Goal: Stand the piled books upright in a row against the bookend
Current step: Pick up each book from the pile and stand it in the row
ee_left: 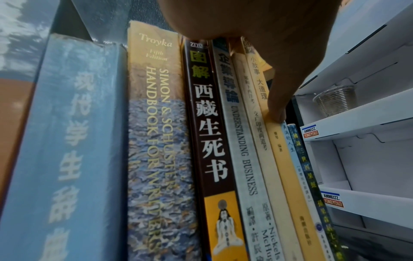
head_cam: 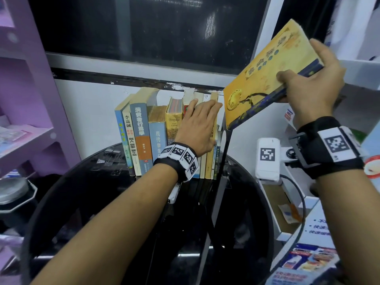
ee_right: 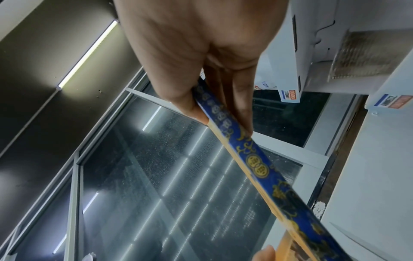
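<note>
My left hand (head_cam: 197,125) lies flat, fingers straight, pressed on the row of books (head_cam: 144,130) standing on the black table (head_cam: 98,202). At two o'clock my right hand (head_cam: 308,87) pinches the yellow book (head_cam: 267,73) by its blue spine, tilted in the air above the bookend (head_cam: 226,145).

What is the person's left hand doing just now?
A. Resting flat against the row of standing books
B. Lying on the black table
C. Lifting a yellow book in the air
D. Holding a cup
A: the left hand lies with straight fingers against the row of standing books, while the right hand grips the yellow book above them.
</note>
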`<state>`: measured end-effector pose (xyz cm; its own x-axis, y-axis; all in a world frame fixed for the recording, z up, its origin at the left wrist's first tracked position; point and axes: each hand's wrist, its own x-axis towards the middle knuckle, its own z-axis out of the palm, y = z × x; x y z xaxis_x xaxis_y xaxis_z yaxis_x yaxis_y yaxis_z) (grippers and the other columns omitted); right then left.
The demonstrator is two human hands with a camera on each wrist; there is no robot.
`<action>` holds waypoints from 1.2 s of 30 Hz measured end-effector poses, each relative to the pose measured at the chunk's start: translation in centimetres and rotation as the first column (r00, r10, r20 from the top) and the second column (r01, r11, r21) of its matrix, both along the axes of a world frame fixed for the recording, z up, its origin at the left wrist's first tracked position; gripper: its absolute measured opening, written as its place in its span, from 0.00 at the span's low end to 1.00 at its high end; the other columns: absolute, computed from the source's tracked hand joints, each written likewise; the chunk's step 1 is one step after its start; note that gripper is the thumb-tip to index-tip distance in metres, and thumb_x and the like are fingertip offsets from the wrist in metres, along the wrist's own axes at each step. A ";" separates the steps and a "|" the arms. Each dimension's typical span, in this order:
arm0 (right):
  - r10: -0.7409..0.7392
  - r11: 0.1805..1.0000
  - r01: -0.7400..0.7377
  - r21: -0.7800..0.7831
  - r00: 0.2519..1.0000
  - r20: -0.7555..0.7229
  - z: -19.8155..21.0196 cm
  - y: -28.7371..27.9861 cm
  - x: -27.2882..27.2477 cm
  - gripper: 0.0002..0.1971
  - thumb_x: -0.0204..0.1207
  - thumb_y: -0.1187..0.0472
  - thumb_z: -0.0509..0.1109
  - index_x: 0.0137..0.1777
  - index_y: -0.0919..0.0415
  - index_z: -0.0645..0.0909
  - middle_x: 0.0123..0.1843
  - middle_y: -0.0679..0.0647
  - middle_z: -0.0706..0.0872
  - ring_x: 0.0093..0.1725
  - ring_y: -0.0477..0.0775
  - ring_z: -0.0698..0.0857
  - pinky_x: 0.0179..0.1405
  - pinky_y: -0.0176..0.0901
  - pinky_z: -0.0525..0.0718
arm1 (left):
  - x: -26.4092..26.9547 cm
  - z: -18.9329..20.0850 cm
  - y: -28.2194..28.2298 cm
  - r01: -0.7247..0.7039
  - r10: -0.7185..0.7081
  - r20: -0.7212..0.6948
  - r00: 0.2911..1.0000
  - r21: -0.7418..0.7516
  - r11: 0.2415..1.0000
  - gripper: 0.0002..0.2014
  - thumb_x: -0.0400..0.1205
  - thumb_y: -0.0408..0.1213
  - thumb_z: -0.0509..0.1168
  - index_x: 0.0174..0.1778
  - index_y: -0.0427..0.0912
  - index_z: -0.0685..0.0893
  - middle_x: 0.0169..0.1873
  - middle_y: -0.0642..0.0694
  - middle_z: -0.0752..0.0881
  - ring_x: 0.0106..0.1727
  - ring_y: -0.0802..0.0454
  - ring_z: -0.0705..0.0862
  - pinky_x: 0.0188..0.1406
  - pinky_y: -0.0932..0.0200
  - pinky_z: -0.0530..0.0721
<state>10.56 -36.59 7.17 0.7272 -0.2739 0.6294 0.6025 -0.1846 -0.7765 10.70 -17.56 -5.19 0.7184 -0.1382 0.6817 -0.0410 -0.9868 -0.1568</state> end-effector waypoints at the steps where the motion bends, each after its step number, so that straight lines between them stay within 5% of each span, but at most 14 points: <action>1: 0.013 1.000 -0.013 0.012 1.000 -0.001 0.0 0.0 0.0 0.36 0.58 0.63 0.77 0.70 0.44 0.77 0.55 0.47 0.88 0.49 0.52 0.90 0.36 0.51 0.91 | 0.0 0.0 0.0 -0.002 0.002 -0.001 1.000 0.005 1.000 0.50 0.67 0.58 0.74 0.81 0.43 0.58 0.77 0.45 0.66 0.77 0.47 0.65 0.82 0.47 0.45; 9: 0.038 0.999 -0.038 0.001 0.998 -0.042 -2.1 1.0 1.0 0.36 0.61 0.66 0.76 0.72 0.49 0.77 0.54 0.40 0.85 0.53 0.48 0.88 0.45 0.51 0.91 | -0.1 -0.1 0.2 -0.002 0.002 0.019 1.000 0.016 1.000 0.49 0.66 0.58 0.73 0.80 0.42 0.61 0.75 0.45 0.68 0.76 0.46 0.66 0.81 0.47 0.45; 12: 0.009 0.998 -0.012 -0.065 0.999 -0.044 -3.3 0.6 1.9 0.33 0.69 0.71 0.74 0.76 0.56 0.75 0.54 0.40 0.80 0.49 0.38 0.82 0.37 0.20 0.82 | -0.1 -0.1 0.2 -0.004 0.004 0.016 1.000 0.020 1.000 0.50 0.67 0.58 0.73 0.80 0.42 0.59 0.76 0.44 0.67 0.77 0.46 0.65 0.81 0.47 0.44; 17: -0.080 0.975 0.076 -0.207 0.997 -0.011 -3.6 0.6 2.3 0.33 0.71 0.70 0.72 0.77 0.54 0.73 0.55 0.43 0.79 0.50 0.37 0.78 0.38 0.06 0.66 | 0.0 -0.2 0.3 -0.004 0.004 0.019 1.000 0.022 1.000 0.50 0.66 0.59 0.74 0.80 0.43 0.60 0.76 0.45 0.68 0.77 0.46 0.66 0.81 0.46 0.46; 19: -0.109 0.962 0.101 -0.255 0.994 -0.015 -3.7 1.1 2.6 0.34 0.70 0.69 0.71 0.78 0.52 0.72 0.52 0.44 0.79 0.49 0.44 0.82 0.45 0.11 0.73 | 0.0 -0.2 0.3 -0.007 0.006 0.021 1.000 0.024 1.000 0.50 0.66 0.59 0.73 0.80 0.42 0.60 0.76 0.45 0.67 0.77 0.46 0.66 0.81 0.46 0.46; 22: -0.109 0.944 0.092 -0.317 0.993 -0.035 -4.4 2.2 2.8 0.36 0.70 0.68 0.71 0.79 0.50 0.70 0.53 0.47 0.77 0.57 0.50 0.83 0.61 0.41 0.84 | 0.0 -0.3 0.3 -0.010 0.009 0.028 1.000 0.031 0.999 0.51 0.66 0.59 0.72 0.81 0.41 0.59 0.76 0.44 0.67 0.76 0.46 0.66 0.81 0.46 0.46; 24: -0.129 0.930 0.101 -0.354 0.990 -0.055 -5.1 2.7 2.8 0.36 0.72 0.68 0.70 0.80 0.47 0.68 0.54 0.50 0.78 0.58 0.53 0.80 0.63 0.40 0.81 | -0.1 -0.3 0.4 -0.009 0.008 0.033 0.999 0.035 0.999 0.52 0.66 0.60 0.72 0.81 0.40 0.57 0.76 0.44 0.67 0.76 0.46 0.66 0.81 0.47 0.45; 28: -0.129 0.915 0.089 -0.395 0.989 -0.077 -6.1 3.4 2.4 0.36 0.75 0.69 0.69 0.81 0.47 0.66 0.49 0.49 0.77 0.43 0.44 0.79 0.53 0.40 0.85 | -0.1 -0.3 0.4 -0.011 0.009 0.043 0.999 0.031 0.999 0.53 0.67 0.61 0.71 0.81 0.39 0.57 0.76 0.43 0.67 0.76 0.46 0.66 0.81 0.47 0.47; 31: -0.120 0.908 0.072 -0.412 0.989 -0.091 -7.0 3.9 2.9 0.36 0.74 0.69 0.69 0.81 0.46 0.66 0.49 0.50 0.80 0.47 0.51 0.84 0.53 0.50 0.88 | 0.0 -0.4 0.3 -0.009 0.007 0.044 0.999 0.030 0.999 0.51 0.67 0.60 0.71 0.81 0.39 0.58 0.76 0.44 0.67 0.77 0.46 0.66 0.82 0.46 0.48; 36: -0.138 0.879 0.058 -0.473 0.981 -0.136 -7.7 4.3 3.1 0.35 0.74 0.67 0.69 0.80 0.45 0.68 0.48 0.57 0.84 0.49 0.53 0.78 0.61 0.42 0.80 | 0.0 -0.4 0.3 -0.001 0.001 0.040 0.999 0.023 1.000 0.51 0.67 0.59 0.72 0.81 0.39 0.57 0.77 0.44 0.66 0.77 0.46 0.65 0.81 0.47 0.46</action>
